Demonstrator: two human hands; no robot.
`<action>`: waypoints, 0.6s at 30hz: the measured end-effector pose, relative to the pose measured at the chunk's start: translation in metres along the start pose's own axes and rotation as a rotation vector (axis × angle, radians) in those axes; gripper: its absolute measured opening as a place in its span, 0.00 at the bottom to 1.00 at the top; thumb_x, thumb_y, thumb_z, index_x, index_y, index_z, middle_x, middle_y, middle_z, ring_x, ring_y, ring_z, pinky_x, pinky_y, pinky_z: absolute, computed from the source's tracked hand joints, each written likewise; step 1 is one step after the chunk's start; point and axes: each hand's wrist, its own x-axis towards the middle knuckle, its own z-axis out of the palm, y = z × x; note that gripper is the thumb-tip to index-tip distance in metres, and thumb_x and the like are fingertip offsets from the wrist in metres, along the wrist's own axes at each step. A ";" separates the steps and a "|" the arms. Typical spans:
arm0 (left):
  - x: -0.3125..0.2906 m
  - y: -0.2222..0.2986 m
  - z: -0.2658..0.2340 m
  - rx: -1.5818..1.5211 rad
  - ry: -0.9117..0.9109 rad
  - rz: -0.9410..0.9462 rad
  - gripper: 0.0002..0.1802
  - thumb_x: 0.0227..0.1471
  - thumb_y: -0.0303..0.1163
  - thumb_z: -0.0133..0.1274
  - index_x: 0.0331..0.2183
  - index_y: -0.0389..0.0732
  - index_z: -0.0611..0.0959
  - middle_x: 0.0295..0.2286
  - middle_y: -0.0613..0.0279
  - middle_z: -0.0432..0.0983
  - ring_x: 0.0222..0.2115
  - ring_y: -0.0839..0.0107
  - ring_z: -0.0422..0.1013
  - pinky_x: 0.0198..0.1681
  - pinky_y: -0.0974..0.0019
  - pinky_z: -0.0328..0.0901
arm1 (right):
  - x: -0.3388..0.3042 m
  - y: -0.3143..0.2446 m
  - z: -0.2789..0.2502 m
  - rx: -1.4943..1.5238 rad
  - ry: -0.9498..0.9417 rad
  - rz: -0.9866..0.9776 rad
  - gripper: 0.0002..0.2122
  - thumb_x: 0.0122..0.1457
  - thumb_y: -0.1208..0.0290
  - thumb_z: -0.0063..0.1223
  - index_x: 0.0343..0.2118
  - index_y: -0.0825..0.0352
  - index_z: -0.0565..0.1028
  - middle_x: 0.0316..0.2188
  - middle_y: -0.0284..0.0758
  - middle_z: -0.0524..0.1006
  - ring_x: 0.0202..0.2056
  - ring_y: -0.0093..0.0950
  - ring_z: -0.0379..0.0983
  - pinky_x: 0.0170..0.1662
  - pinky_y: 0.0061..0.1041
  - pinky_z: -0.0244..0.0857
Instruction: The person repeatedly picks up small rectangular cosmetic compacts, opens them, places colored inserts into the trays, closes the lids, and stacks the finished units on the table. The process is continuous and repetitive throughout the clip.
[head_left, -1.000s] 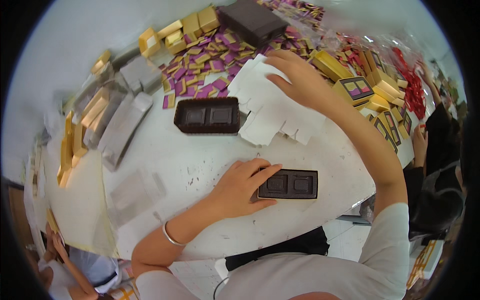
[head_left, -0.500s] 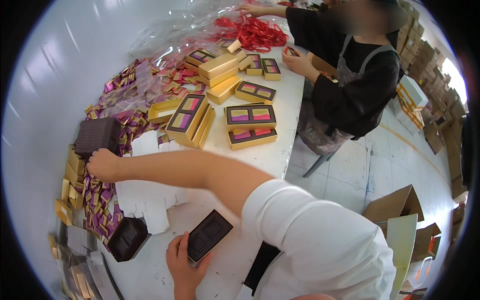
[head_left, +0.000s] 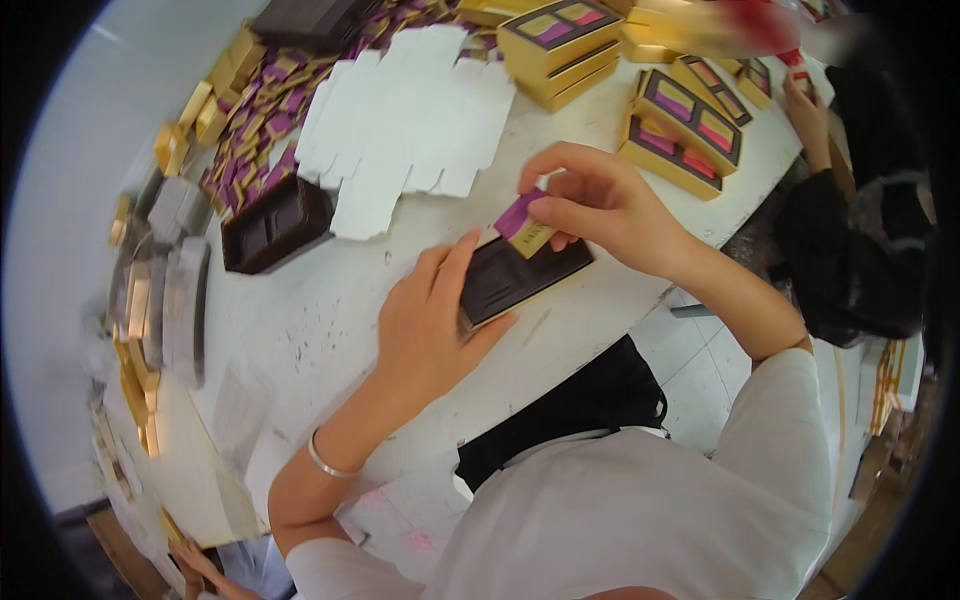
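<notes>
A gold-edged box with a dark moulded insert [head_left: 498,282] lies on the table in front of me. My left hand [head_left: 422,315] grips its left end, fingers along the far edge and thumb along the near one. Between the thumb and fingers of my right hand [head_left: 605,205] is a purple and gold packet [head_left: 526,226], held tilted over the box's insert. Left of the box stands a brown plastic tray [head_left: 277,226]. Behind it spreads a heap of small purple and gold packets [head_left: 262,130].
White unfolded card sheets [head_left: 410,120] lie beyond my hands. Filled gold boxes [head_left: 690,125] and a gold box stack [head_left: 560,55] stand farther back. A co-worker's hand [head_left: 808,120] is at the far right. Clear plastic pieces [head_left: 185,310] line the left edge.
My right hand has come back from the packet heap with a purple and gold packet, now above the box. My left hand still holds the box, which has turned. The view has shifted.
</notes>
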 end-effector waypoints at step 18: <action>0.027 -0.009 0.032 -0.395 0.035 -0.012 0.52 0.33 0.31 0.68 0.57 0.37 0.56 0.41 0.53 0.70 0.38 0.60 0.70 0.39 0.62 0.65 | 0.034 0.014 -0.014 -0.717 -0.455 -0.625 0.08 0.47 0.80 0.56 0.33 0.67 0.73 0.32 0.37 0.69 0.38 0.35 0.67 0.38 0.28 0.63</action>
